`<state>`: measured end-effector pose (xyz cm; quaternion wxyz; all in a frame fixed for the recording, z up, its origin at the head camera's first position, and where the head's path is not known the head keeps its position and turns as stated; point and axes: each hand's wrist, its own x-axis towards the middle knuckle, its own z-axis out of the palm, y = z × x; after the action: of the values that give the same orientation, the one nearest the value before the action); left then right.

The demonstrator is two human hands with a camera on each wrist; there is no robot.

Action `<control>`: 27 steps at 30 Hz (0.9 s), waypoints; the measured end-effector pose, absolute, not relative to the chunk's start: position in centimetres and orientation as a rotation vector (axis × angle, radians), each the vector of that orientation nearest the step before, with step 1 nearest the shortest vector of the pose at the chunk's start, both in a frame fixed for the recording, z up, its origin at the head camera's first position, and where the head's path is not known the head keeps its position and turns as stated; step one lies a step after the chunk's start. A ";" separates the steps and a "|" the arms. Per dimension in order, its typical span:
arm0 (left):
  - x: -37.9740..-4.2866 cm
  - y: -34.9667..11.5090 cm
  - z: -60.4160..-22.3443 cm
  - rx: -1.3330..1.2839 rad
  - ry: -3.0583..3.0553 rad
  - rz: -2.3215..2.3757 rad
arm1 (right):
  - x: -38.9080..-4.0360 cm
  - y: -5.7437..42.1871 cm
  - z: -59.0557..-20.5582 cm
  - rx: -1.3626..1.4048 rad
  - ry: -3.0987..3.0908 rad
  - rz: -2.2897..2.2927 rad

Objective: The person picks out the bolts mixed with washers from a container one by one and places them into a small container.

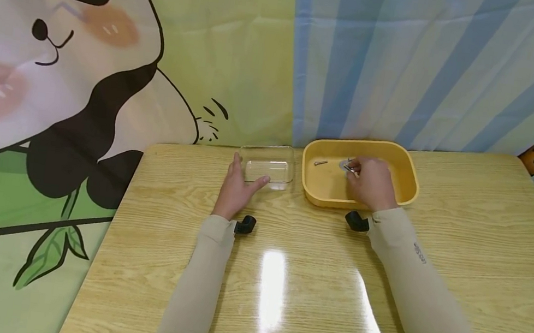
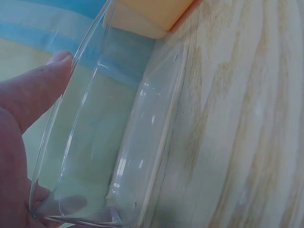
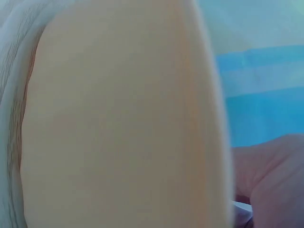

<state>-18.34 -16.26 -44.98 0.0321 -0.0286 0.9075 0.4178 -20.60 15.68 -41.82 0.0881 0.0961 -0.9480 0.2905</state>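
A clear rectangular container (image 1: 266, 174) stands on the table. My left hand (image 1: 237, 188) holds its left side, with the thumb (image 2: 50, 80) at the rim in the left wrist view. To its right is a yellow plastic bin (image 1: 356, 205), and my right hand (image 1: 373, 183) reaches down into it. Between the right thumb and fingers I pinch a small silvery screw (image 1: 352, 170); whether there is more than one is hard to tell. Another screw (image 1: 320, 162) lies on the bin floor to the left. In the right wrist view the bin wall (image 3: 118, 118) hides most of the hand.
Both containers sit near the back edge of the wooden table (image 1: 303, 280), against a printed curtain (image 1: 231, 47) with a panda and blue stripes. A small black device (image 1: 357, 221) is on the right wrist, another (image 1: 245, 225) on the left.
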 end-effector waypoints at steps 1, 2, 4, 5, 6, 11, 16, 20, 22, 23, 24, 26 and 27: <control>-18.4 -16.2 -45.0 -0.090 2.794 1.288 | -20.5 15.5 -41.7 0.294 -2.811 0.859; -18.4 -16.2 -45.0 -0.093 2.795 1.286 | -20.4 15.4 -41.7 0.298 -2.802 0.854; -18.4 -16.2 -45.0 -0.097 2.795 1.285 | -20.2 15.0 -41.5 0.302 -2.794 0.844; -18.3 -16.2 -45.0 -0.097 2.794 1.289 | -20.1 14.8 -41.3 0.304 -2.790 0.841; -18.3 -16.2 -45.0 -0.097 2.794 1.290 | -20.0 14.6 -41.2 0.311 -2.786 0.840; -18.3 -16.3 -44.9 -0.090 2.803 1.273 | -19.7 13.8 -40.8 0.341 -2.772 0.888; -18.4 -16.3 -44.9 -0.081 2.805 1.271 | -19.2 12.9 -40.4 0.377 -2.746 0.915; -18.4 -16.2 -44.8 -0.079 2.811 1.274 | -18.9 12.0 -40.3 0.400 -2.737 0.944; -18.4 -16.2 -44.7 -0.084 2.816 1.273 | -18.8 11.4 -40.3 0.410 -2.738 0.952; -18.4 -16.2 -44.7 -0.085 2.817 1.271 | -18.8 11.2 -40.3 0.413 -2.740 0.954; -18.3 -16.2 -44.7 -0.081 2.817 1.274 | -18.7 10.9 -40.4 0.417 -2.741 0.957; -18.3 -16.2 -44.7 -0.077 2.814 1.280 | -18.6 10.3 -40.5 0.428 -2.745 0.955; -18.3 -16.2 -44.7 -0.076 2.813 1.282 | -18.5 10.1 -40.5 0.437 -2.744 0.959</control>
<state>-18.31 -16.22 -44.73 0.0247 -0.0245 0.9094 0.4146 -18.55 10.10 -40.53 0.1012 0.1478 -0.9287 0.3246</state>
